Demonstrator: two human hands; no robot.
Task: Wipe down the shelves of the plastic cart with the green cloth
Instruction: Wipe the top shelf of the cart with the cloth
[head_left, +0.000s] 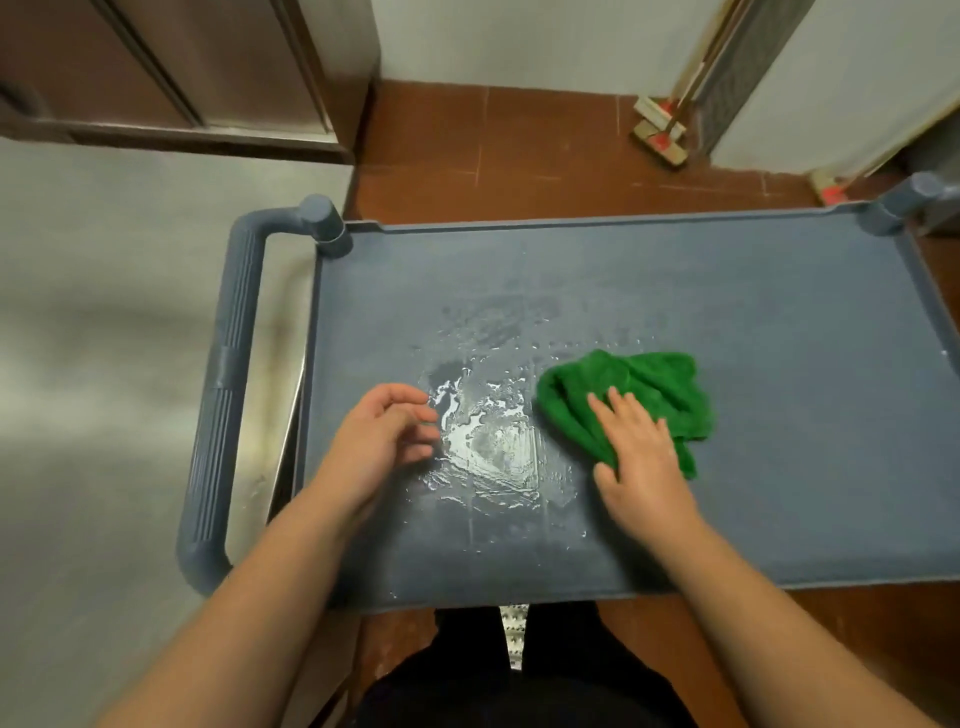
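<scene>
The grey-blue plastic cart's top shelf (727, 291) fills the middle of the view. A puddle of water (488, 441) glistens on it left of centre. The crumpled green cloth (649, 389) lies on the shelf just right of the puddle. My right hand (639, 457) rests flat on the near part of the cloth, fingers straight and spread. My left hand (384, 436) hovers at the puddle's left edge with fingers loosely curled, holding nothing.
The cart's push handle (223, 395) curves along the left side, beside a stainless steel surface (104, 364). Corner posts (324, 223) stand at the far corners. Broom heads (660, 130) lean against the wall on the brown tiled floor (493, 145) beyond.
</scene>
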